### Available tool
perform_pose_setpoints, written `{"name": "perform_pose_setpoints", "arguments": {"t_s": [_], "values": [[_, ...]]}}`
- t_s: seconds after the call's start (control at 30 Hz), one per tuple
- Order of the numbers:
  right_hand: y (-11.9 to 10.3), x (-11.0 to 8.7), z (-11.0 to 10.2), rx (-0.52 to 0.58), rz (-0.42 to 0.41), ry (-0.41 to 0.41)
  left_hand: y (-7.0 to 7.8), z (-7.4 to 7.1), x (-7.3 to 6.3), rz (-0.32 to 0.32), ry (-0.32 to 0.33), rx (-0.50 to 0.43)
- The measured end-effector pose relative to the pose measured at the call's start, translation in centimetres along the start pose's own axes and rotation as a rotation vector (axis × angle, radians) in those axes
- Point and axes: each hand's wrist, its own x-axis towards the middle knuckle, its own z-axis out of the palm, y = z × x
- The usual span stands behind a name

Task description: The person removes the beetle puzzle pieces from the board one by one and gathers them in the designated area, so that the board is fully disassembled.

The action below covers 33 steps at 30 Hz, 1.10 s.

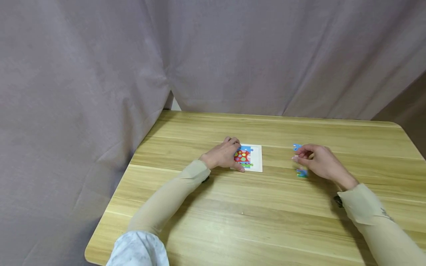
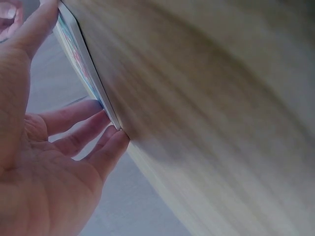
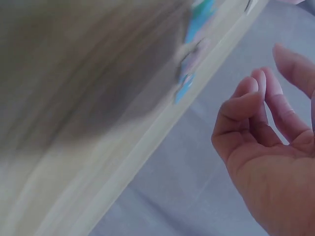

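A white-framed puzzle board (image 1: 257,159) lies on the table, its left part filled with pieces forming a red picture (image 1: 242,155) with coloured dots. My left hand (image 1: 224,153) holds the board at its left side, thumb at the near edge and fingers toward the far edge; the left wrist view shows fingertips right at the frame. My right hand (image 1: 321,160) hovers over loose puzzle pieces, thumb apart from bent fingers, with nothing between them. One blue piece (image 1: 296,147) is beyond it, a blue-green piece (image 1: 302,173) nearer, and a pinkish piece (image 3: 196,55) between these two.
The wooden table (image 1: 226,214) has rounded corners and carries the board and pieces. A grey curtain (image 1: 233,55) hangs behind its far edge and along the left side.
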Motion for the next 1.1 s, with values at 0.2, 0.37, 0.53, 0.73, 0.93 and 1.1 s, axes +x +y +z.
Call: {"name": "perform_pose_setpoints", "arguments": {"t_s": [0.2, 0.37, 0.53, 0.73, 0.93, 1.1], "values": [[-1.9, 1.9, 1.2, 0.016, -0.033, 0.001, 0.0, 0.1, 0.1, 0.003, -0.008, -0.009], [-3.3, 3.7, 2.9, 0.017, -0.06, -0.03, -0.1, 0.1, 0.2, 0.002, -0.009, -0.005], [-4.4, 5.4, 4.8, 0.016, -0.094, -0.076, 0.0, 0.1, 0.2, -0.007, -0.014, 0.0], [-5.6, 7.6, 6.2, -0.006, -0.117, -0.115, -0.1, 0.1, 0.2, -0.002, -0.004, 0.01], [-6.1, 9.1, 7.4, -0.034, -0.128, -0.127, -0.2, 0.0, 0.2, 0.004, -0.004, 0.017], [-6.5, 9.8, 8.3, -0.042, -0.106, -0.139, -0.4, 0.0, 0.1, 0.004, 0.003, 0.023]]}}
